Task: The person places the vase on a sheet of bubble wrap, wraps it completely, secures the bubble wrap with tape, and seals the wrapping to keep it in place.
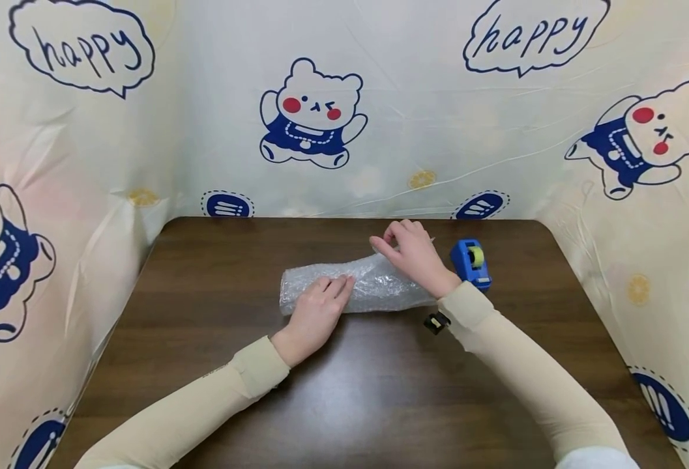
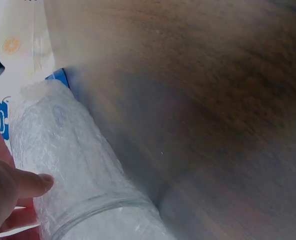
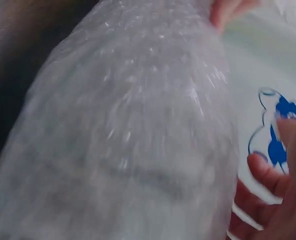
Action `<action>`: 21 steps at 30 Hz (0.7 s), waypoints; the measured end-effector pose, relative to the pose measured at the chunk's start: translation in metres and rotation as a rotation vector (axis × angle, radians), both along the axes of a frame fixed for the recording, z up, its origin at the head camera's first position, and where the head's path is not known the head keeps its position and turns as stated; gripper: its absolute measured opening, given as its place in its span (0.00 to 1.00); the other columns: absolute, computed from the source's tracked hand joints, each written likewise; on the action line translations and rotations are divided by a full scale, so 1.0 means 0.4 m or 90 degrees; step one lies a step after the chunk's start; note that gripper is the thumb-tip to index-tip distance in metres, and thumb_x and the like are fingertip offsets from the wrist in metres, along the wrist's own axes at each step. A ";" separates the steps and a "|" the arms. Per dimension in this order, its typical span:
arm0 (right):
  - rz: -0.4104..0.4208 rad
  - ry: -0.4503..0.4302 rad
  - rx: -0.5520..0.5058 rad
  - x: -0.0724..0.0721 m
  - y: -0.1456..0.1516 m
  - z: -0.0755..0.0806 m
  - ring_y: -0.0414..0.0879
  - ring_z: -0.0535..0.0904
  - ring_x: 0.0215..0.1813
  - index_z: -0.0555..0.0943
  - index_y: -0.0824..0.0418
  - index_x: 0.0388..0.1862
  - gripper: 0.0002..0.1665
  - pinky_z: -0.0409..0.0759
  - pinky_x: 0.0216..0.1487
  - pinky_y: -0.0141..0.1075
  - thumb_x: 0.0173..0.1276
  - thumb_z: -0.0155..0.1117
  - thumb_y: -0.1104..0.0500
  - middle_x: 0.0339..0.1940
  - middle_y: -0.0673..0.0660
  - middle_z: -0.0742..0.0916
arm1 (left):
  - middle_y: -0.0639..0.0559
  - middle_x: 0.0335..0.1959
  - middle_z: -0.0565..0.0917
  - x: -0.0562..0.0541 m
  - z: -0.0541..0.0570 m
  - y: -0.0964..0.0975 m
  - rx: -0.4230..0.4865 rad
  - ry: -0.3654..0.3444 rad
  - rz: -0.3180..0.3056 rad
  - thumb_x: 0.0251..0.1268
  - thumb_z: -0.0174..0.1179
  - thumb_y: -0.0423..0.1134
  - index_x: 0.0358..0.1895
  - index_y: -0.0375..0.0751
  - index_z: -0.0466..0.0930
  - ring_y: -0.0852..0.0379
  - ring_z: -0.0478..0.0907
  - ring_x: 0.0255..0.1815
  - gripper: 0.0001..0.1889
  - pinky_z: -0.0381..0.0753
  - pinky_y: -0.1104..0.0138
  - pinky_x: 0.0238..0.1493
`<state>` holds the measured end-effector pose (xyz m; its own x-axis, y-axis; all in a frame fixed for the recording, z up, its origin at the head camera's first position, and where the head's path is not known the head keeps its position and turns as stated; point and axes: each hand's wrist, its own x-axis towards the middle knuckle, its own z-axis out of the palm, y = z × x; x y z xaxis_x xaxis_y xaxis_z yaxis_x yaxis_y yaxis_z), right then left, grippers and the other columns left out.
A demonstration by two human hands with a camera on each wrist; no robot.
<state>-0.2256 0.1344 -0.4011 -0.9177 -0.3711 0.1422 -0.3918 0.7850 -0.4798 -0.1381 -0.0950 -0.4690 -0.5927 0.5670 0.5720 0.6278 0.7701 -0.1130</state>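
A bundle in clear bubble wrap (image 1: 379, 283) lies lengthwise across the table. Through the wrap, the left wrist view shows a curved, glass-like edge (image 2: 103, 205); what is inside cannot be told. My left hand (image 1: 319, 309) rests on the bundle's left part with its fingers fairly straight, and the thumb (image 2: 35, 183) touches the plastic. Over the bundle's far right side is my right hand (image 1: 414, 254), fingers loosely bent. In the right wrist view this right hand (image 3: 273, 195) is beside the wrap, with nothing visible between thumb and fingers.
A blue tape dispenser (image 1: 470, 264) with a yellowish roll stands just right of the right hand. The brown wooden table (image 1: 344, 404) meets a printed cloth backdrop (image 1: 215, 130) at the back and sides. A small black device (image 1: 436, 322) hangs at the right wrist.
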 end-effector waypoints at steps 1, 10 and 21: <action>-0.016 0.011 0.012 -0.002 -0.014 -0.004 0.57 0.74 0.51 0.80 0.60 0.41 0.25 0.73 0.53 0.52 0.79 0.58 0.39 0.42 0.59 0.83 | 0.43 0.52 0.88 0.001 -0.001 0.000 -0.002 0.002 0.000 0.68 0.62 0.28 0.59 0.36 0.86 0.47 0.82 0.43 0.17 0.86 0.60 0.46; -0.076 -0.007 0.117 0.021 -0.093 -0.030 0.61 0.74 0.55 0.78 0.58 0.40 0.30 0.70 0.61 0.58 0.78 0.54 0.32 0.41 0.59 0.81 | 0.44 0.51 0.88 -0.002 -0.007 0.004 0.014 0.015 0.001 0.69 0.62 0.28 0.57 0.36 0.87 0.47 0.81 0.42 0.16 0.86 0.60 0.45; 0.005 0.058 -0.037 0.037 -0.070 -0.058 0.59 0.77 0.55 0.87 0.59 0.40 0.16 0.69 0.64 0.55 0.79 0.62 0.48 0.40 0.57 0.86 | 0.45 0.52 0.88 -0.002 -0.011 0.002 -0.007 0.022 0.010 0.69 0.63 0.29 0.58 0.37 0.87 0.47 0.83 0.44 0.16 0.87 0.60 0.44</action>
